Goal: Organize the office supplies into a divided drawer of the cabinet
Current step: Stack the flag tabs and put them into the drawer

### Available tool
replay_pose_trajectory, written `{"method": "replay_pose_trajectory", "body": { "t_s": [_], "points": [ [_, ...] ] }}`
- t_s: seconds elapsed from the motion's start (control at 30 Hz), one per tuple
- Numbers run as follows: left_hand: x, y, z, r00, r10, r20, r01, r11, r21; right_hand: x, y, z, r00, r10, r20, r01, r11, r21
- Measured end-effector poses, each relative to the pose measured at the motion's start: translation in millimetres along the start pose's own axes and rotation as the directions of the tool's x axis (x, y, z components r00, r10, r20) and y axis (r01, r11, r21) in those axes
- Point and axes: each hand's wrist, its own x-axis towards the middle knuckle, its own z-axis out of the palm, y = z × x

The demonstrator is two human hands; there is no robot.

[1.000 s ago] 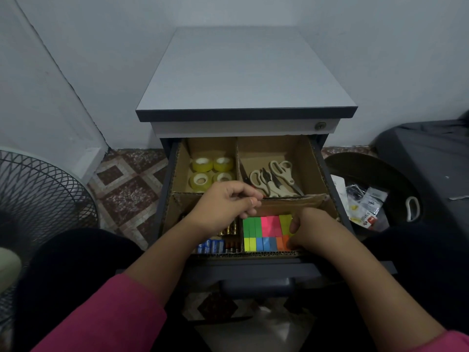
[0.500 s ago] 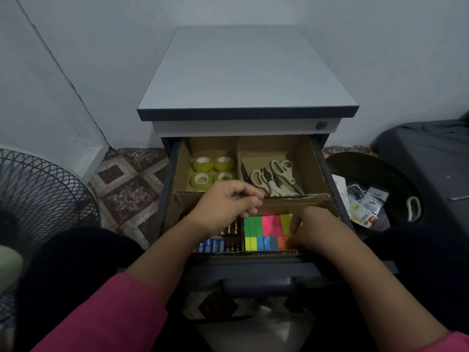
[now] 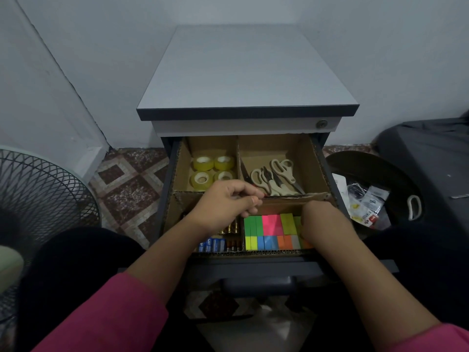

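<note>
The cabinet's open drawer (image 3: 327, 171) holds a cardboard insert with compartments. Tape rolls (image 3: 212, 170) lie at the back left, scissors (image 3: 275, 177) at the back right, batteries (image 3: 218, 243) at the front left and coloured sticky notes (image 3: 269, 231) at the front right. My left hand (image 3: 225, 203) pinches the top edge of the cross divider (image 3: 291, 198) near its middle. My right hand (image 3: 321, 222) reaches down into the sticky-note compartment, fingers curled round the rightmost pads, fingertips hidden.
The cabinet's grey top (image 3: 247, 72) stands against a white wall. A dark basket (image 3: 375, 179) with small packets (image 3: 365, 204) sits on the floor to the right, beside a black bag (image 3: 431, 158). A fan grille (image 3: 43, 189) is at the left.
Almost nothing differs. My right hand has shifted slightly further back over the rightmost sticky notes; my left hand stays on the divider.
</note>
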Motion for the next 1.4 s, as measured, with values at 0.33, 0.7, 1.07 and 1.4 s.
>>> {"method": "replay_pose_trajectory", "body": {
  "t_s": [0.33, 0.7, 1.07, 1.4],
  "points": [
    [2, -1, 1, 1.0, 0.005, -0.001, -0.005, 1.0, -0.012, 1, 6, -18, 0.979, 0.015, 0.204, -0.093, 0.92, 0.38],
    [1, -1, 0, 1.0, -0.002, 0.0, 0.002, 1.0, -0.001, 0, 4, -7, 0.993, 0.002, 0.118, -0.022, 0.985, 0.169],
    [-1, 0, -1, 1.0, 0.004, 0.004, -0.004, 1.0, 0.008, 1, 3, -6, 0.987, -0.009, 0.163, -0.012, 0.992, 0.125],
    [-1, 1, -1, 1.0, 0.003, 0.004, -0.003, 1.0, 0.002, 3, 4, -5, 0.987, -0.034, 0.157, 0.016, 0.993, 0.116]
  ]
}}
